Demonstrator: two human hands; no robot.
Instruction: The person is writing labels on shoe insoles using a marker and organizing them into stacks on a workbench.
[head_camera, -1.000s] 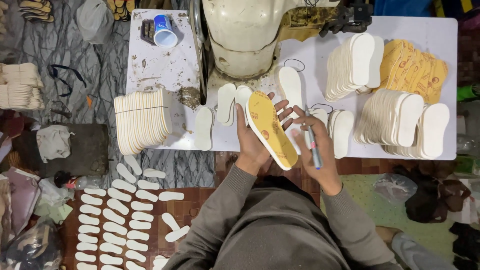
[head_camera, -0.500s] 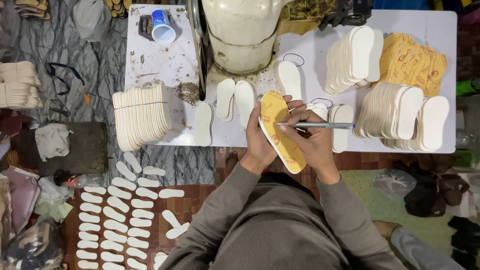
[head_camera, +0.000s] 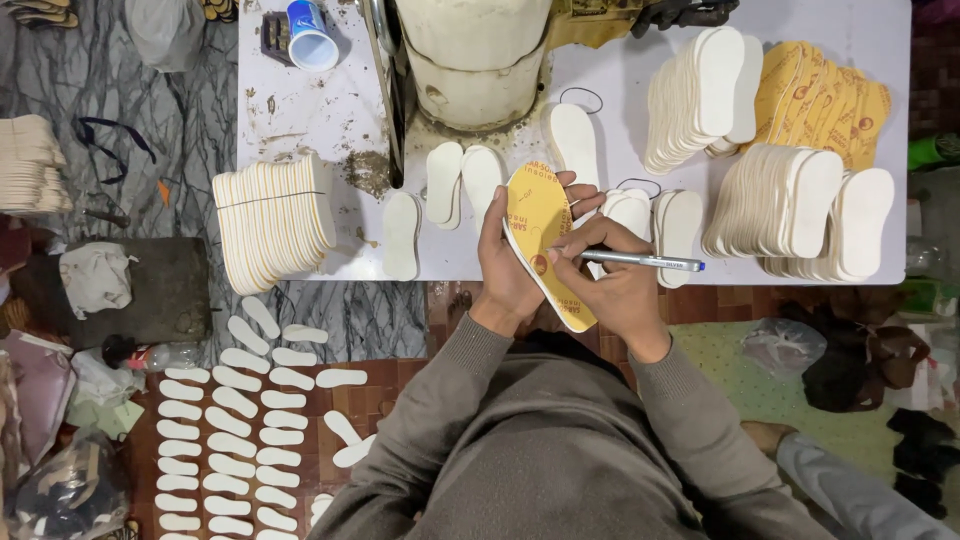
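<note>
While the left hand grips a yellow insole by its edge over the near side of the white table, the right hand pinches a pen (tip on the insole); a steady, well-braced insole should keep the mark clean.

grubby white surface up top, stained near its middle, big cream machine body at the far edge, grey marbled floor off the left edge, reddish brick-pattern floor below the near edge, green mat to the right, flat even light
</note>
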